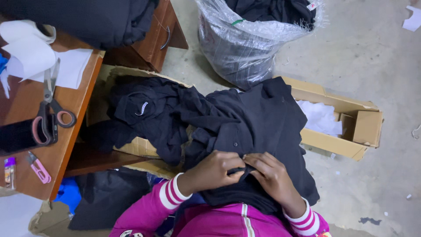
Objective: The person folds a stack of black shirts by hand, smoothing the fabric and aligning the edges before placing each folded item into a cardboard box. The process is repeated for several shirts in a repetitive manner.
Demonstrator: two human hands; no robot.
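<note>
Both hands pinching the black garment (pixel 258 118)!
We see left hand (pixel 212 171) and right hand (pixel 272 175) gripping one fold at six o'clock.

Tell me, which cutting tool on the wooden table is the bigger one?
The pink-handled scissors, lying partly on a dark phone. The other tool, a small pink thread snipper nearer the table's front edge, is much shorter.

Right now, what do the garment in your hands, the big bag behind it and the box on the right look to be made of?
The black garment pinched by the left hand and right hand looks like soft matte knit fabric: it folds and creases limply. The bag seems thin clear plastic film, glossy and crinkled. The box looks like plain brown corrugated cardboard, with dull, bent flaps.
</note>
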